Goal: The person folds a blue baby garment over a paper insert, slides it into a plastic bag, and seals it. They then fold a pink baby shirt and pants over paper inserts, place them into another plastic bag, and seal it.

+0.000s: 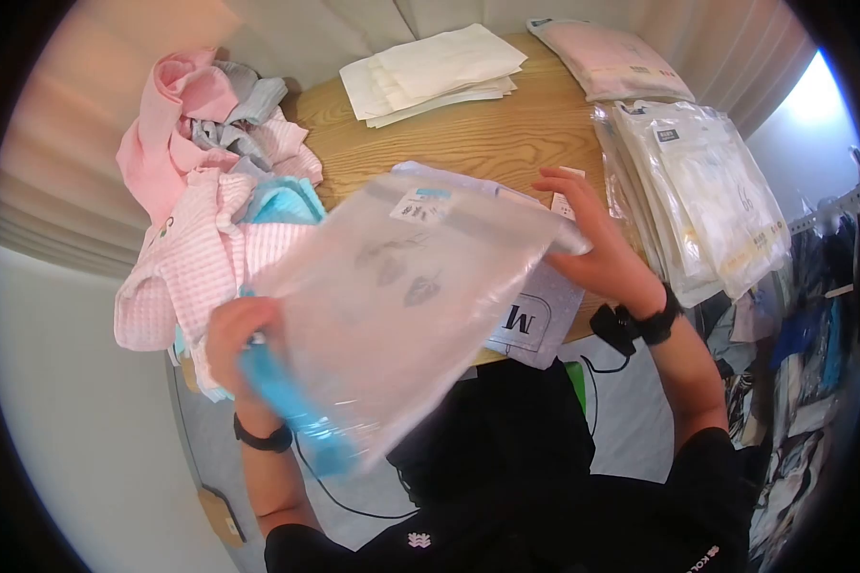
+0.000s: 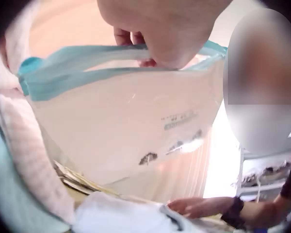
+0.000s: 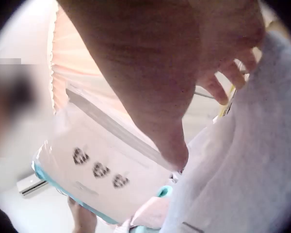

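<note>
A clear zip bag [image 1: 401, 277] with a blue zip edge, a white label and dark leaf-like prints is held up, tilted, over the table front. My left hand [image 1: 244, 339] grips it by the blue zip strip [image 2: 68, 85], and in the left wrist view its mouth gapes around the fingers. My right hand [image 1: 597, 244] is at the opposite end with fingers spread, thumb close to the bag's edge. Under the bag lies a folded pale lavender garment [image 1: 549, 310] with a letter M patch, partly hidden; in the right wrist view the lavender cloth [image 3: 247, 141] is right beside the thumb.
Pink and grey clothes [image 1: 177, 124] and a pink checked garment [image 1: 177, 277] are heaped on the left. White flat packets [image 1: 440, 72] lie at the table's back. Bagged white garments [image 1: 707, 191] and a bagged pink one [image 1: 612, 62] stand on the right. A cable [image 1: 344, 501] hangs below.
</note>
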Motion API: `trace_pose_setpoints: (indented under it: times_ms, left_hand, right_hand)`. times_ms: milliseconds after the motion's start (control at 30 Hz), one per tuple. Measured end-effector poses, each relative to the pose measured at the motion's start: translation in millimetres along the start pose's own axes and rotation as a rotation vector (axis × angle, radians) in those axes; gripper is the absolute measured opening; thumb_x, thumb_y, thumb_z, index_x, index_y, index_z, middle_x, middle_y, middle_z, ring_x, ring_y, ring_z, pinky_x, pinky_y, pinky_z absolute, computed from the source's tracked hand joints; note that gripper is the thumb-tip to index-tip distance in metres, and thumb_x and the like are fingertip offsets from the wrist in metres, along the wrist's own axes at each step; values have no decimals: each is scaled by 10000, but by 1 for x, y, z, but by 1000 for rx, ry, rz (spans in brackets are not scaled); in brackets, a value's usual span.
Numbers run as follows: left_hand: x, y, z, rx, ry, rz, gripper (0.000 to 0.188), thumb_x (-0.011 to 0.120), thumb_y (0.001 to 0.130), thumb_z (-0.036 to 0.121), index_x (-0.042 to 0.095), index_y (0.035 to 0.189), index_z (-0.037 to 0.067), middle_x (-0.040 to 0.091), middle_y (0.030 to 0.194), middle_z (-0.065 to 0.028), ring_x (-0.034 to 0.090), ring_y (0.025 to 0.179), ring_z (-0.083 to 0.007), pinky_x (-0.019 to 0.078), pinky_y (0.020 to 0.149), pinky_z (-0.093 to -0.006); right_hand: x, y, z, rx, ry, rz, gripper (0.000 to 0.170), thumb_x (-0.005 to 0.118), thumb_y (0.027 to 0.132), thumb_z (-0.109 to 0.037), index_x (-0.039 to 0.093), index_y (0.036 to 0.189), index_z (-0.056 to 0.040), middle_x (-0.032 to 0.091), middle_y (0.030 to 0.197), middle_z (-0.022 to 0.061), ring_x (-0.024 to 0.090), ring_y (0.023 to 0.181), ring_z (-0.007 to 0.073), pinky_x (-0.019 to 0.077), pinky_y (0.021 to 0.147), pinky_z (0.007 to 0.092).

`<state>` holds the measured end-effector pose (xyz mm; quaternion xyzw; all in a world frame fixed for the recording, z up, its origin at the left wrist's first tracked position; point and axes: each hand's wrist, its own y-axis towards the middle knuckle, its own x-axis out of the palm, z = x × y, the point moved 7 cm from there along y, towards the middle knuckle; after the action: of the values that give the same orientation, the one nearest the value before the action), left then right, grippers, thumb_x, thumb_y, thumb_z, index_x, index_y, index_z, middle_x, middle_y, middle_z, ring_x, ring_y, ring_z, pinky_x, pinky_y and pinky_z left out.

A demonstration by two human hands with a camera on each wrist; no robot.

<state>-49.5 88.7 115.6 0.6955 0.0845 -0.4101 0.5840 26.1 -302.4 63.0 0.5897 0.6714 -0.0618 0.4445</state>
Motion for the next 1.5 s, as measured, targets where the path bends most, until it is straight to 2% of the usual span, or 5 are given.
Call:
trace_pose_setpoints:
  times_ms: [200, 400, 633, 900, 1500]
  left_hand:
    - [-12, 12, -15, -840, -641, 811, 296, 651, 974, 125, 543, 1214, -9, 611, 1164, -117, 592, 958, -175, 528, 739, -346]
    - [108, -22, 0, -1262, -1457, 436, 367, 555, 1031, 140, 473, 1379, 57, 560, 1362, -85, 540, 1237, -195, 460, 1036, -376]
    - [119, -44, 15, -1078, -843, 126, 950, 781, 836, 41, 166, 1560, 37, 418, 1475, -161, 440, 1342, -270, 366, 1116, -414]
    - [105, 45, 45, 58, -82, -386, 558, 703, 704, -6, 652, 1247, 107, 600, 1326, -143, 532, 1300, -336, 311, 1167, -535]
    - [158, 48, 144, 154, 127, -564, 631, 563, 835, 24, 434, 1452, 5, 552, 959, -115, 627, 805, -271, 543, 652, -375]
  right_hand:
    - [38, 14, 28, 330, -175, -396, 969, 830, 694, -533, 473, 1373, 59, 551, 1324, 297, 536, 1270, 411, 463, 1041, 448]
    - [42, 24, 31, 618, -44, -728, 987, 865, 636, -536, 526, 1363, 41, 642, 1247, 273, 651, 1132, 378, 516, 971, 383]
    - [37, -22, 44, 671, 363, -572, 626, 872, 728, -259, 633, 1228, 32, 720, 1089, 143, 690, 993, 213, 545, 874, 330]
    - [24, -121, 3, 996, 871, -364, 634, 788, 827, -81, 507, 1387, 9, 651, 1247, 104, 619, 1122, 176, 500, 970, 333]
    - [21, -278, 2, 1138, 1259, -179, 634, 752, 784, 36, 540, 1380, -8, 643, 1295, 70, 599, 1171, 183, 460, 1035, 345]
